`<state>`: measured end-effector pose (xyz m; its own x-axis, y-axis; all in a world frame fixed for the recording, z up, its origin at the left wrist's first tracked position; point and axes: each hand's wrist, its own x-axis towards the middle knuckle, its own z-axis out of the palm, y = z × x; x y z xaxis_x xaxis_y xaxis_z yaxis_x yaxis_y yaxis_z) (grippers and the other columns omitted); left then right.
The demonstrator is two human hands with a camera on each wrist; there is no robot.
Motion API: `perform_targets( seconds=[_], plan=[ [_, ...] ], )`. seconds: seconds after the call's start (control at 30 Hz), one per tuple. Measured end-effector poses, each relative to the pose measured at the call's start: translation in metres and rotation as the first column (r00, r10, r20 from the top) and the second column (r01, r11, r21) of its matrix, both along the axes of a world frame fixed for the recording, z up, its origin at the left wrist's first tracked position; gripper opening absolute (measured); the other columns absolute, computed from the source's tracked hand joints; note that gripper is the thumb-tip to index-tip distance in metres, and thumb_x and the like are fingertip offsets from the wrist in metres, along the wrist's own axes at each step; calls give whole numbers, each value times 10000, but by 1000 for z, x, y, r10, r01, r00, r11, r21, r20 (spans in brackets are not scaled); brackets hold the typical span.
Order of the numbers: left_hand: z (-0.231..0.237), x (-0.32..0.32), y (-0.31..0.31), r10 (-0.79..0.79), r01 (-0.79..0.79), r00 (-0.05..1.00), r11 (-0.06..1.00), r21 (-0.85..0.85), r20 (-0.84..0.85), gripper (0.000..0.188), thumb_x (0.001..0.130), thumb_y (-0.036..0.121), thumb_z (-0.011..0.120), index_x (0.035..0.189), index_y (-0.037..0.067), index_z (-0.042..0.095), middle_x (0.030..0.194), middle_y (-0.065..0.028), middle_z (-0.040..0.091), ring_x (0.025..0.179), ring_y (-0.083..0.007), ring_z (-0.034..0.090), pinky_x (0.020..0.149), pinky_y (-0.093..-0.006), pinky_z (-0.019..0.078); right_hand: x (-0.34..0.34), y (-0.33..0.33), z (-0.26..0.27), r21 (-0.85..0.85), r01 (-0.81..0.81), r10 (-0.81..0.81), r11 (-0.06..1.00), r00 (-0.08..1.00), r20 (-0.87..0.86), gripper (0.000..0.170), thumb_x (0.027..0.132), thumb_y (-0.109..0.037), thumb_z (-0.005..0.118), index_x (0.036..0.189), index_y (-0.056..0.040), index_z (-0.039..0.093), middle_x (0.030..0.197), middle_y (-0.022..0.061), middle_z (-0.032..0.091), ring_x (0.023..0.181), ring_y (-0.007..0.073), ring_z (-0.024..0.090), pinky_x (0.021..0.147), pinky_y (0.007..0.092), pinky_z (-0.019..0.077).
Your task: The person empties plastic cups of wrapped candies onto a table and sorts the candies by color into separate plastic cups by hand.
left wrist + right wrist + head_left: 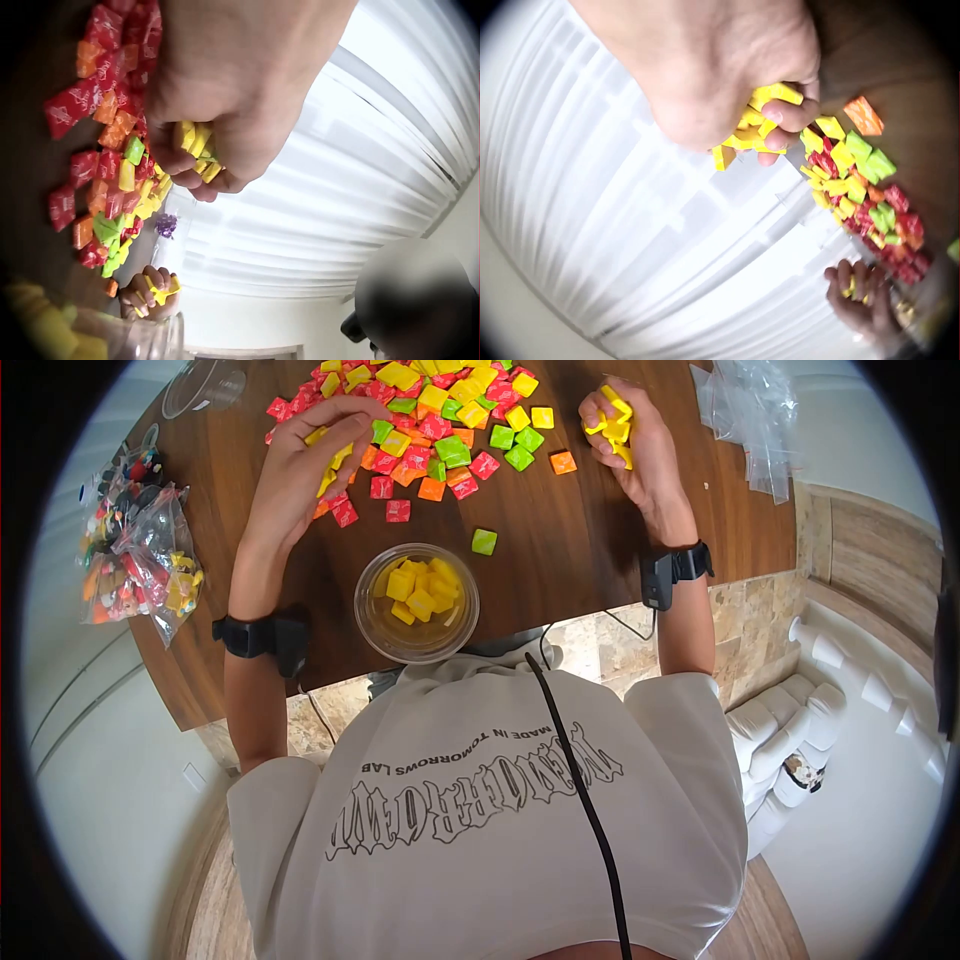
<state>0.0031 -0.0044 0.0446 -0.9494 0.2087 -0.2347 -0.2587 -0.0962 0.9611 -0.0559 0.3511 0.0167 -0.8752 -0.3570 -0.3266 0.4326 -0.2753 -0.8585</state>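
Note:
My left hand (295,470) is at the left edge of a pile of wrapped candies (435,430), with its fingers curled round several yellow candies (196,142). Above the table on the right, my right hand (645,455) grips a bigger handful of yellow candies (754,124), some poking out past the fingers. Red, orange, green and yellow squares make up the pile. Close to my body stands a round clear plastic tub (370,630) with several yellow candies (420,592) in it. A lone green candy (484,541) lies between the tub and the pile.
Bags of small colourful figures (145,550) lie at the table's left edge. Clear plastic bags (750,420) lie at the right, and an empty clear container (203,385) is at the far left. An orange candy (563,462) sits apart near my right hand.

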Motion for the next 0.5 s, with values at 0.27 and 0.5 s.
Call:
perform_targets(
  seconds=[0.27, 0.5],
  plan=[
    [5, 13, 9, -490, -79, 830, 370, -926, -267, 328, 1006, 200, 651, 1333, 176, 633, 1025, -109, 755, 923, -300, 737, 776, -432, 559, 1, -9, 13, 795, 187, 469, 578, 721, -511, 239, 969, -262, 609, 968, -49, 718, 727, 96, 695, 614, 226, 654, 568, 375, 499],
    [2, 12, 18, -520, -93, 834, 200, -975, -186, 318, 992, 226, 660, 1289, 158, 569, 968, -139, 734, 911, -353, 704, 743, -467, 539, 9, -29, -2, 836, 502, 689, 223, 525, -500, 210, 976, -264, 630, 1046, -81, 708, 839, 148, 728, 788, 378, 701, 678, 491, 554]
  ],
)
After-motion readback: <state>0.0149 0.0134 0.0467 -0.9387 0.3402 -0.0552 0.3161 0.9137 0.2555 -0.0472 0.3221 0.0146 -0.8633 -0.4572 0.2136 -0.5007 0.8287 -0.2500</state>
